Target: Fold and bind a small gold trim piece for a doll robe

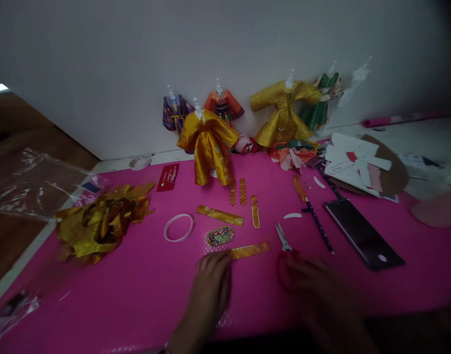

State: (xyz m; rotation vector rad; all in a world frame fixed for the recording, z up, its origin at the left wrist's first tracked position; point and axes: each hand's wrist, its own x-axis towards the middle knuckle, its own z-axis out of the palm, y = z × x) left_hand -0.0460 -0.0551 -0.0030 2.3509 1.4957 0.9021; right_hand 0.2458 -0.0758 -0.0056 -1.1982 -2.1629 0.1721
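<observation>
Near the front of the pink table, my left hand [212, 275] has its fingers pressed together on the left end of a gold fabric strip [251, 250]. My right hand [315, 278] is blurred at the red handle of a pair of scissors [283, 241]; whether its fingers grip the handle does not show. The blades point away from me. Just beyond my left hand lie a sequin-filled oval case [220, 236] and another gold strip [220, 215]. Small gold trim pieces [255, 212] lie farther back, and a white ring [178, 227] is to the left.
Gold fabric scraps [96, 221] lie at the left beside clear plastic [33, 184]. Several doll forms in robes stand at the wall, including a gold robe [210, 142]. A phone [363, 233], a dark pen [319, 223] and paper pieces [350, 152] are right.
</observation>
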